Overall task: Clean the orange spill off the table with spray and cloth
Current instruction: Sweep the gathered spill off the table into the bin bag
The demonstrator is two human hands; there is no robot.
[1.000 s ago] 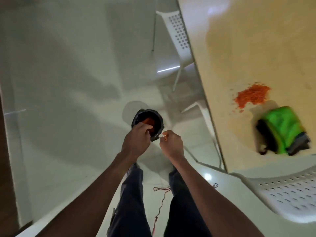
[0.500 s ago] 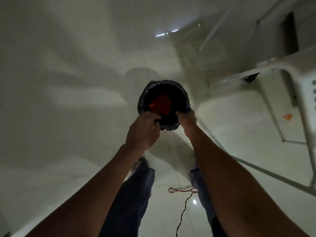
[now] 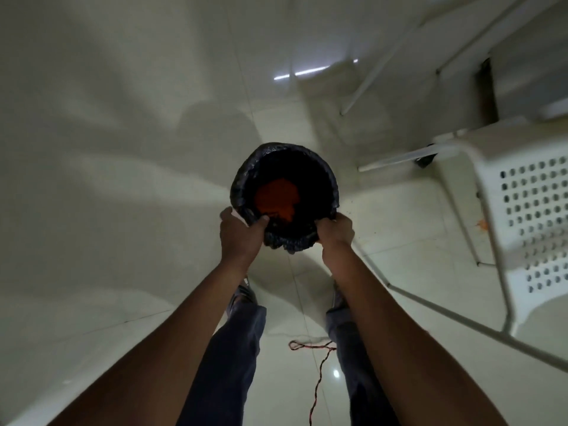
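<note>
A round bin lined with a black plastic bag (image 3: 330,179) stands on the pale tiled floor in front of me. Orange material (image 3: 276,198) lies inside it. My left hand (image 3: 241,233) grips the near left part of the bag's rim, thumb over the edge. My right hand (image 3: 335,230) grips the near right part of the same rim. The table, the orange spill, the spray and the cloth are out of view.
A white perforated plastic chair (image 3: 528,216) stands at the right, its thin legs running across the floor. A small orange spot (image 3: 482,223) marks the floor beside it. A red and black cord (image 3: 319,367) lies between my feet.
My view has swung down from the table, with its orange spill and green cloth, to the floor. Both hands, earlier above the bin, have closed on the bag's near rim.
</note>
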